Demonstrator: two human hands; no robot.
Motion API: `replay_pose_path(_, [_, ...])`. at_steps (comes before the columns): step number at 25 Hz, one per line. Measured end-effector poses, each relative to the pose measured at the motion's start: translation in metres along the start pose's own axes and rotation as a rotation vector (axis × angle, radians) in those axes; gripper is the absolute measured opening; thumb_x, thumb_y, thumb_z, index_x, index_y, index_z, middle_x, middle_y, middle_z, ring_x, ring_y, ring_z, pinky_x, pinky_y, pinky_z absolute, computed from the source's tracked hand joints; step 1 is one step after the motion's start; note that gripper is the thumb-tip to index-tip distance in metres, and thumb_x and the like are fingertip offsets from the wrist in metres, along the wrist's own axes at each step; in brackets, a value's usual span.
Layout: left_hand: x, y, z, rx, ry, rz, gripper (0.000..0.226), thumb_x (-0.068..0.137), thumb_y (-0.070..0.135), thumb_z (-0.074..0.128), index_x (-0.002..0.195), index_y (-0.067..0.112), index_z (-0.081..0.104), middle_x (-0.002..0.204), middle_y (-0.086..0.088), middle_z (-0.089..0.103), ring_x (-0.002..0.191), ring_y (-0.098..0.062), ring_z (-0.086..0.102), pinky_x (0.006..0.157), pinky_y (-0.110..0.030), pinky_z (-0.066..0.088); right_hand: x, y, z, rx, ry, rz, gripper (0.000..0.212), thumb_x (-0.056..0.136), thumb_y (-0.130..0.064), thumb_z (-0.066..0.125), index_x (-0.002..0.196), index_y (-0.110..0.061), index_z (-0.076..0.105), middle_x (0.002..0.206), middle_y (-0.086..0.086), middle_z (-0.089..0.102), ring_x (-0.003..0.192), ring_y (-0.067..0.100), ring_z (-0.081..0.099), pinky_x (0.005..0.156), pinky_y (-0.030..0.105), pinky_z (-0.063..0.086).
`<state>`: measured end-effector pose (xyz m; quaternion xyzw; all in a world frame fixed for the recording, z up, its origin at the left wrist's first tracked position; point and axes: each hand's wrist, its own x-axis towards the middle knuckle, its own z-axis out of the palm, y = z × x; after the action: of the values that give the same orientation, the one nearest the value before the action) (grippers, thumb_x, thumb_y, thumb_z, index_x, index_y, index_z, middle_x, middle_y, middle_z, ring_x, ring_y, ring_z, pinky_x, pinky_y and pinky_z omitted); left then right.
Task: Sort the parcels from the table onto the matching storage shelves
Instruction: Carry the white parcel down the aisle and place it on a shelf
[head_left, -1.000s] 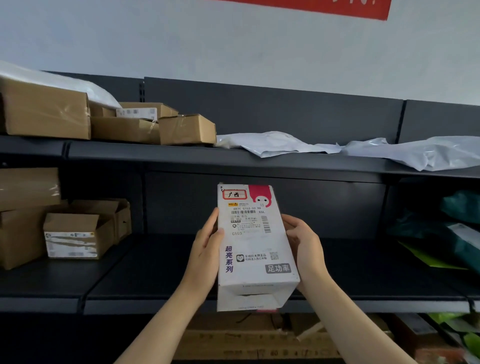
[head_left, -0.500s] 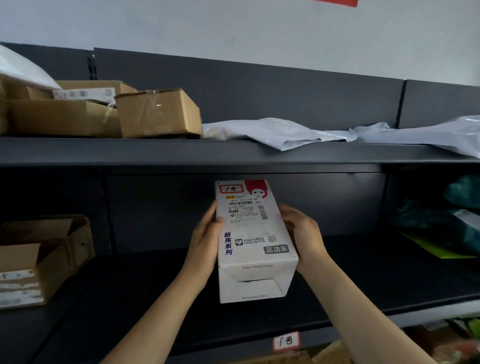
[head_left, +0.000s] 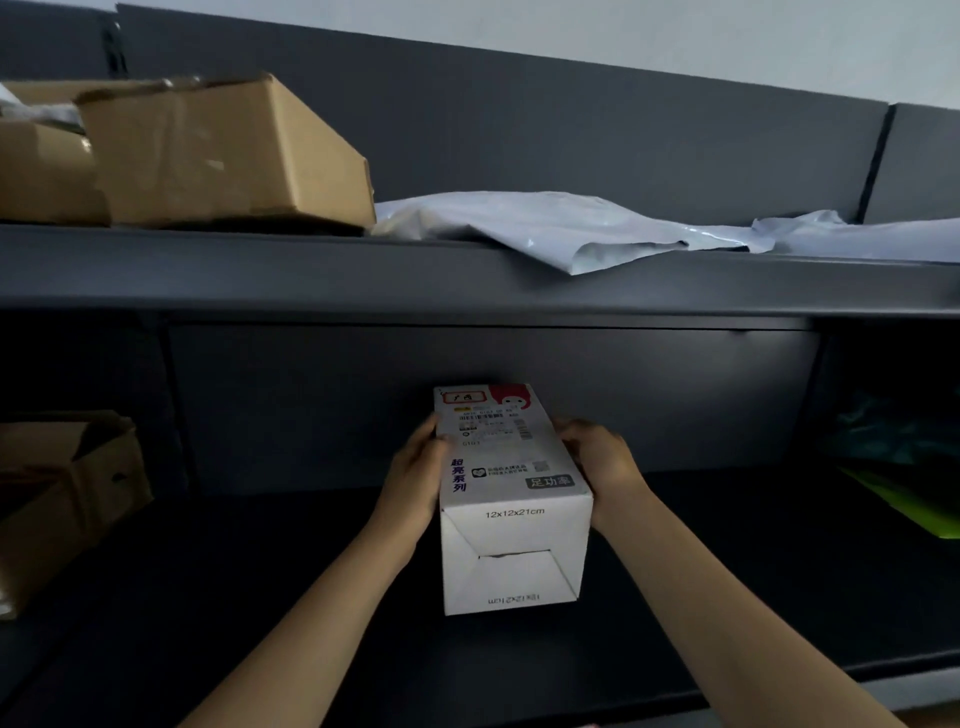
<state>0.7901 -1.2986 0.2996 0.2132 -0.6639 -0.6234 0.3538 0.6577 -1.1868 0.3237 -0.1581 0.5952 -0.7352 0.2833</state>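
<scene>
A long white box (head_left: 511, 499) with a shipping label and a pink cartoon print lies lengthwise inside the middle bay of the dark shelf (head_left: 260, 597), its far end toward the back panel. My left hand (head_left: 415, 475) presses its left side and my right hand (head_left: 600, 462) presses its right side. Whether the box rests on the shelf board or hovers just above it, I cannot tell.
Brown cardboard boxes (head_left: 208, 156) and grey plastic mailers (head_left: 561, 228) lie on the upper shelf (head_left: 467, 283). An open cardboard box (head_left: 57, 493) stands at the left of the same level. Green and teal bags (head_left: 904, 467) fill the right bay.
The box has moved forward and down into the middle shelf bay with both hands on it. My view has come closer to the shelf.
</scene>
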Motion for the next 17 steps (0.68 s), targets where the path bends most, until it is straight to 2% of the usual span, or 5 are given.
replay_pose_path(3, [0.002, -0.015, 0.007, 0.043, -0.004, -0.053, 0.034, 0.094, 0.015, 0.037, 0.105, 0.04, 0.058, 0.094, 0.003, 0.068, 0.077, -0.008, 0.066, 0.056, -0.015, 0.05, 0.014, 0.015, -0.006, -0.057, 0.007, 0.101, 0.011, 0.089, -0.005, 0.051, 0.089, -0.004, 0.061, 0.072, 0.015, 0.06, 0.059, 0.025, 0.057, 0.059, 0.032, 0.047])
replay_pose_path(9, [0.003, -0.02, 0.01, 0.034, 0.014, -0.067, 0.034, 0.093, 0.014, 0.038, 0.095, 0.041, 0.06, 0.09, 0.001, 0.07, 0.066, -0.005, 0.067, 0.055, -0.016, 0.051, 0.024, 0.025, -0.012, -0.074, -0.036, 0.109, 0.013, 0.09, -0.005, 0.051, 0.095, -0.001, 0.062, 0.077, 0.017, 0.062, 0.066, 0.027, 0.06, 0.067, 0.038, 0.051])
replay_pose_path(12, [0.001, -0.019, 0.011, 0.038, 0.038, -0.065, 0.032, 0.093, 0.015, 0.039, 0.108, 0.032, 0.062, 0.093, -0.003, 0.07, 0.07, -0.008, 0.066, 0.055, -0.016, 0.05, 0.021, 0.022, -0.011, -0.056, -0.039, 0.106, 0.013, 0.09, -0.006, 0.052, 0.095, -0.001, 0.062, 0.079, 0.018, 0.063, 0.066, 0.027, 0.062, 0.063, 0.036, 0.051])
replay_pose_path(14, [-0.001, -0.019, 0.011, 0.018, 0.07, -0.087, 0.034, 0.095, 0.023, 0.04, 0.126, 0.024, 0.053, 0.116, -0.008, 0.065, 0.089, -0.012, 0.065, 0.066, -0.016, 0.049, 0.014, 0.019, -0.011, -0.075, -0.029, 0.096, 0.015, 0.091, -0.008, 0.051, 0.1, -0.002, 0.061, 0.079, 0.017, 0.063, 0.066, 0.027, 0.062, 0.058, 0.034, 0.05])
replay_pose_path(17, [-0.005, -0.021, 0.005, 0.01, 0.232, -0.159, 0.046, 0.094, 0.04, 0.039, 0.138, 0.027, 0.038, 0.143, -0.001, 0.045, 0.125, -0.02, 0.047, 0.104, -0.034, 0.037, 0.006, 0.016, -0.016, -0.107, 0.033, 0.038, 0.015, 0.091, -0.01, 0.049, 0.1, -0.007, 0.06, 0.09, 0.016, 0.065, 0.077, 0.028, 0.064, 0.064, 0.036, 0.051])
